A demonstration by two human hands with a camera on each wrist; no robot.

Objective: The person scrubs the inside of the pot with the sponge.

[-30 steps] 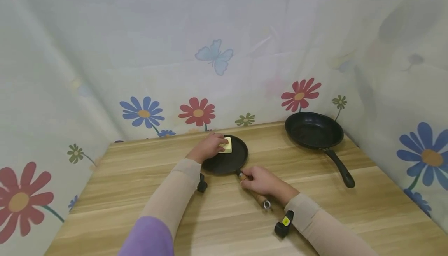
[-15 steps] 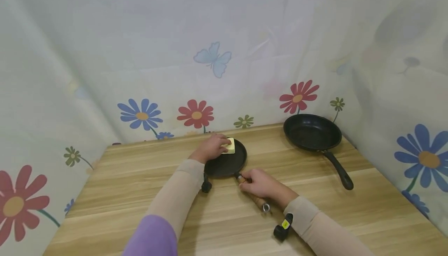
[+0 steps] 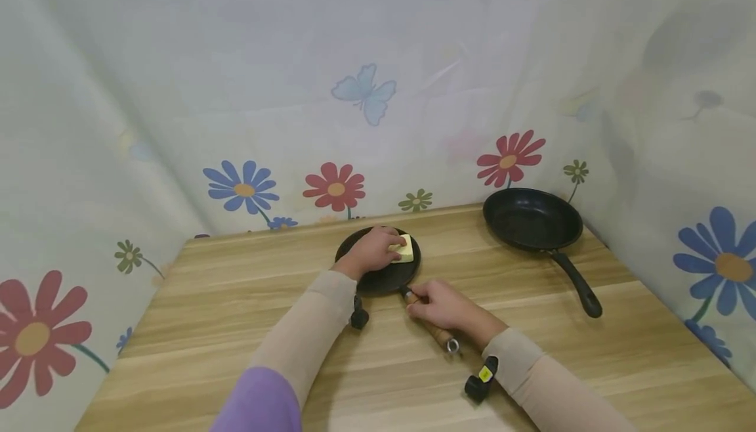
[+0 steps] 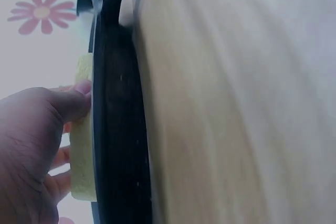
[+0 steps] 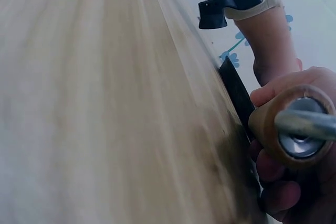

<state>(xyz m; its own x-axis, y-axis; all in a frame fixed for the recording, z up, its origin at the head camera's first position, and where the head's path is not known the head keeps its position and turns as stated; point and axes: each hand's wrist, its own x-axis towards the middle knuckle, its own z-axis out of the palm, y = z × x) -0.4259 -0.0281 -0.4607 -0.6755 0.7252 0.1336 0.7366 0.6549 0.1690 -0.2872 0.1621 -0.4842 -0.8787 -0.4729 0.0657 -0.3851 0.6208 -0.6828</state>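
A flat round black pan point(image 3: 384, 280) lies on the wooden table, its wooden handle point(image 3: 443, 335) pointing toward me and to the right. My right hand point(image 3: 441, 304) grips that handle, and the right wrist view shows the fingers curled round the wood point(image 5: 270, 124) behind a metal hanging ring point(image 5: 307, 124). My left hand point(image 3: 373, 250) holds a pale yellow sponge point(image 3: 405, 250) down on the right part of the pan's surface. Seen from the left wrist, the thumb pinches the near side of the sponge point(image 4: 83, 166), just above the pan's dark rim point(image 4: 123, 129).
A second, deeper black frying pan point(image 3: 531, 218) stands at the back right, its black handle point(image 3: 579, 284) angled toward me. A flower-printed cloth wall point(image 3: 283, 110) borders the table point(image 3: 248, 301) at the back and both sides. Each wrist wears a small black camera point(image 3: 481, 379).
My left hand has slid the sponge rightward across the pan, from near its middle toward its right edge. The right hand keeps its grip on the handle. The head view has shifted slightly.
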